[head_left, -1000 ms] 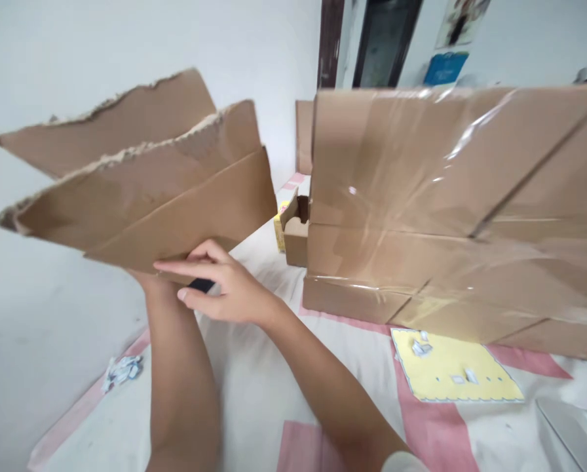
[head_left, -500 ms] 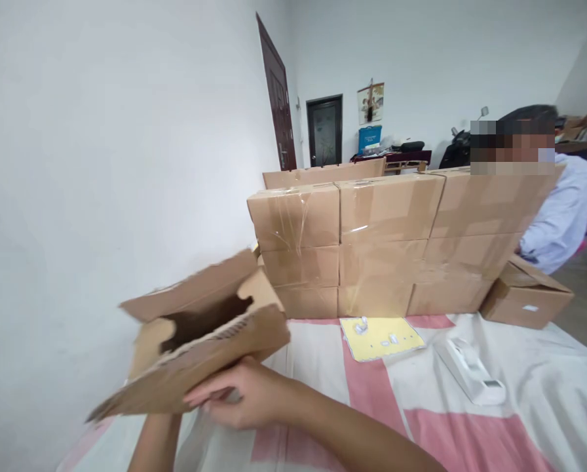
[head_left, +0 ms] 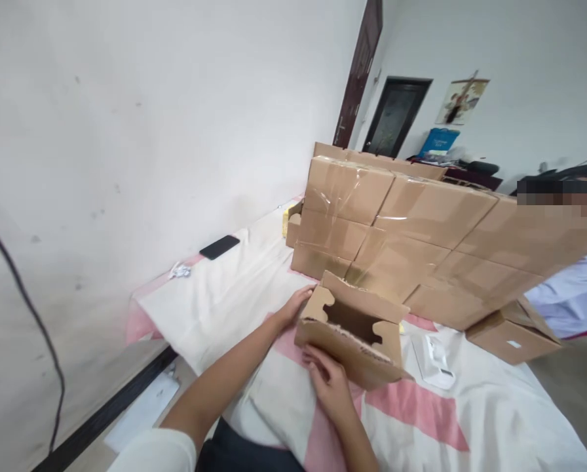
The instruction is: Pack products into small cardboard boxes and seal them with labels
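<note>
An open brown cardboard box (head_left: 355, 341) rests on the white and pink cloth (head_left: 234, 301) in front of me, its flaps up and its inside dark. My left hand (head_left: 296, 305) presses against the box's left end, fingers curved round the corner. My right hand (head_left: 329, 383) grips the near side wall low down, fingers closed against the cardboard.
A wall of taped cardboard boxes (head_left: 421, 236) stands behind the open box. A white tape dispenser (head_left: 435, 360) lies to its right, a loose box (head_left: 512, 331) beyond. A black phone (head_left: 219, 246) lies by the wall. Another person's sleeve (head_left: 568, 295) shows at far right.
The box was held up in the air close to the camera; now it sits lower on the cloth, farther from me, with both hands still on it. The view has swung left.
</note>
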`<state>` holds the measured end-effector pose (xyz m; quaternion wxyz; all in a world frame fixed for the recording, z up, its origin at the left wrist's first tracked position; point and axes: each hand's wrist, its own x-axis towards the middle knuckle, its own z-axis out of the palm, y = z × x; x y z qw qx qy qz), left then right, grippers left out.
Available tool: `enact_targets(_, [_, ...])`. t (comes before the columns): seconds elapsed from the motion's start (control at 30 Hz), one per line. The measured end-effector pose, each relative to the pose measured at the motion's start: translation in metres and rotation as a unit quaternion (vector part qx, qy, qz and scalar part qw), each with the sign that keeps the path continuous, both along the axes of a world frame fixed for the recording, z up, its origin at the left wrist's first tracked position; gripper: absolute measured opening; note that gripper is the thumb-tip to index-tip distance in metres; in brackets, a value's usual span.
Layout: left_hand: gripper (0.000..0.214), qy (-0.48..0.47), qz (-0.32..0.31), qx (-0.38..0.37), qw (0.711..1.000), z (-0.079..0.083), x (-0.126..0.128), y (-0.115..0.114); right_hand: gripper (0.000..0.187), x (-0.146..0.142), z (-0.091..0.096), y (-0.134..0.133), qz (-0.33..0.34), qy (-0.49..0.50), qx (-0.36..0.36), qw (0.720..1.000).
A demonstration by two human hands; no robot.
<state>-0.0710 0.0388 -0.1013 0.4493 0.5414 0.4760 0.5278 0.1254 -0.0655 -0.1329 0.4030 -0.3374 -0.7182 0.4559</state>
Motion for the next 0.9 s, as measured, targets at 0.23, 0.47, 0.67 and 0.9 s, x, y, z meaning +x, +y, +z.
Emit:
enact_targets(0.23, [0.069, 0.238, 0.417, -0.065, 0.875, 0.007, -0.193, -0.047, 0.035, 0.002, 0.002, -0.001, -0.016, -0.062, 0.052, 0.997])
enact_targets(0.47, [0.044, 0.378, 0.473, -0.172, 0.777, 0.002, -0.311, -0.119, 0.030, -0.005, 0.001, 0.002, -0.012, -0.092, 0.066, 0.994])
enact_targets(0.67, [0.038, 0.395, 0.397, -0.131, 0.818, -0.019, -0.299, -0.055, 0.028, -0.005, 0.006, 0.001, -0.012, -0.101, 0.049, 0.994])
enact_targets(0.9, [0.038, 0.329, 0.406, -0.144, 0.840, -0.015, -0.293, 0.088, 0.029, -0.001, 0.003, 0.002, -0.021, -0.130, 0.048, 0.990])
